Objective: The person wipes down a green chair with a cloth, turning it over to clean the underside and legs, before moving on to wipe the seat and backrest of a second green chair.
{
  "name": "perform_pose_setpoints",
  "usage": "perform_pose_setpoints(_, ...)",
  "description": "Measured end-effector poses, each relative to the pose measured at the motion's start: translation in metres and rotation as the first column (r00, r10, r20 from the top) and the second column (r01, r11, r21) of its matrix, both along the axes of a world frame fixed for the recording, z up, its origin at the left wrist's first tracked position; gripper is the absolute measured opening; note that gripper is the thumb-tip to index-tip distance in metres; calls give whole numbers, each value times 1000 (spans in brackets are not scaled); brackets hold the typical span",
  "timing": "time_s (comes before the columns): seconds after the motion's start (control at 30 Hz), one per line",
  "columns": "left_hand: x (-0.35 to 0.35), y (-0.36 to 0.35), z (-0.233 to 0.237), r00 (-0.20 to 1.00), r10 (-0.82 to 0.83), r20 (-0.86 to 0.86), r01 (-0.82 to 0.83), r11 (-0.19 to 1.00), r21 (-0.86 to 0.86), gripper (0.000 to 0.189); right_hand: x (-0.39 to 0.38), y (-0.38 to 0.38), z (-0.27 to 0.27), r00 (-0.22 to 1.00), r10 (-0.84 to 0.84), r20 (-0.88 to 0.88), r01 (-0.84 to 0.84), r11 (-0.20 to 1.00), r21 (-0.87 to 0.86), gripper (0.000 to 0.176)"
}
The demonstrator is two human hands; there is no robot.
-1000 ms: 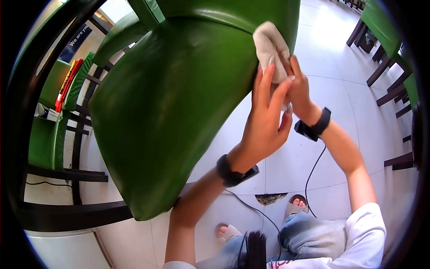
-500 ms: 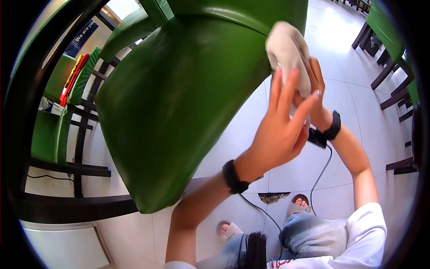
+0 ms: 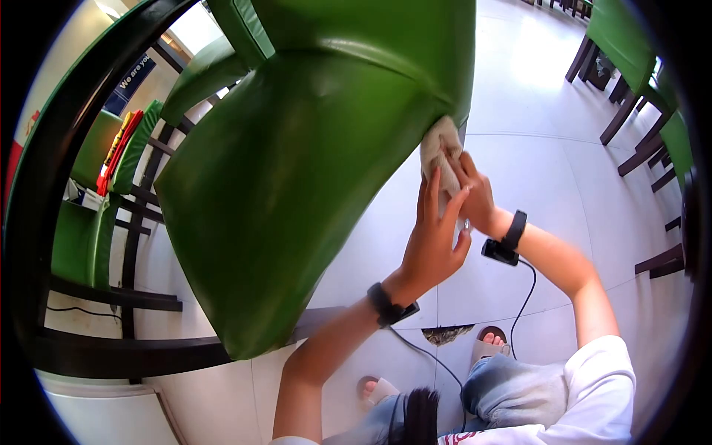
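Observation:
A pale cloth (image 3: 439, 141) is bunched against the side edge of a green padded chair seat (image 3: 274, 163), near where the seat meets the backrest. My right hand (image 3: 478, 194) has its fingers closed on the lower part of this cloth. Just left of it, my left hand (image 3: 430, 241) is open, its fingers stretched up along the cloth and its thumb apart. Whether the left fingertips press on the cloth is hard to tell. Both wrists wear black bands with small devices and cables.
More green chairs stand at the right (image 3: 623, 44) and left. Red and yellow folded items (image 3: 121, 148) lie on a left chair. A dark wooden bar (image 3: 141, 357) runs below the seat. Cables hang by my legs, and a broken floor patch (image 3: 446, 335) lies near my feet.
Both hands and the cloth have moved down and left, from beside the backrest to the seat's edge. The left fingers are closer together. The whole view has shifted slightly.

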State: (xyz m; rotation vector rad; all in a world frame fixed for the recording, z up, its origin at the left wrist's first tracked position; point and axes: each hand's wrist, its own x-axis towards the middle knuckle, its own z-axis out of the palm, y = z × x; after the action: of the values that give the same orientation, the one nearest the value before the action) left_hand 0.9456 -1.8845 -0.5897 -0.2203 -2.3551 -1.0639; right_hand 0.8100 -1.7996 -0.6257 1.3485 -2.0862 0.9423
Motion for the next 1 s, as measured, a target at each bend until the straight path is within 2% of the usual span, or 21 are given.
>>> perform_pose_setpoints(0.1, 5, 7, 16, 995, -61, -85, 53, 993, -101, 62, 13, 16, 31, 997, 2, 83, 11, 988, -154, 70)
perform_pose_setpoints(0.13, 3, 8, 25, 988, -60, -143, 34, 984, -176, 67, 10, 16, 50, 999, -30, -19, 25, 974, -225, 70)
perform_pose_setpoints(0.2, -11, 8, 58, 948, -66, -310, 10, 983, -181, 68, 5, 12, 104, 980, -124, -156, 65, 939, -338, 71)
perform_pose_setpoints(0.23, -21, 7, 75, 918, -70, -391, -3, 983, -184, 69, -4, 1, 127, 924, -226, -308, 58, 879, -473, 70)
perform_pose_setpoints(0.3, -45, 5, 105, 837, -49, -546, 9, 997, -76, 69, -9, -17, 160, 893, -282, -349, 132, 908, -397, 61)
perform_pose_setpoints(0.33, -48, 5, 117, 839, 51, -542, -88, 995, -43, 64, -12, -26, 177, 875, -306, -374, 168, 918, -360, 57)
perform_pose_setpoints(0.37, -58, 1, 119, 831, 115, -545, -124, 992, 21, 58, -10, -31, 182, 895, -321, -308, 247, 935, -256, 56)
perform_pose_setpoints(0.43, -67, -4, 112, 882, 230, -412, -188, 972, 141, 56, -19, -45, 162, 888, -289, -358, 232, 953, -195, 57)
perform_pose_setpoints(0.47, -58, 5, 109, 886, 333, -324, -282, 939, 196, 57, -13, -50, 150, 832, -331, -446, 304, 943, -132, 59)
perform_pose_setpoints(0.5, -53, 5, 100, 906, 280, -317, -231, 955, 184, 58, -15, -53, 136, 729, -360, -582, 395, 916, -72, 59)
perform_pose_setpoints(0.57, -48, -8, 72, 939, 165, -301, -124, 981, 150, 60, -13, -47, 121, 875, -309, -373, 305, 950, -72, 61)
perform_pose_setpoints(0.67, -29, -14, 57, 970, 136, -201, -166, 975, -144, 64, -16, -32, 103, 911, -268, -312, 258, 963, -74, 64)
perform_pose_setpoints(0.77, -2, -14, 50, 984, 92, -155, -126, 966, -226, 66, -15, -14, 80, 958, -179, -222, 171, 984, -58, 70)
perform_pose_setpoints(0.8, 11, -14, 53, 976, 97, -193, -138, 966, -217, 62, -15, -8, 72, 970, -147, -194, 144, 989, -28, 71)
perform_pose_setpoints(0.9, 55, -24, 62, 948, 178, -265, -296, 800, -522, 53, -23, 10, 58, 994, -61, -96, 61, 998, -2, 75)
perform_pose_setpoints(0.97, 90, -28, 73, 902, 319, -289, -431, 682, -591, 50, -32, 20, 57, 1000, -4, -23, 2, 999, -53, 75)
perform_pose_setpoints(1.0, 105, -30, 79, 870, 387, -306, -490, 615, -618, 48, -37, 22, 61, 999, 43, -16, -45, 985, -166, 75)
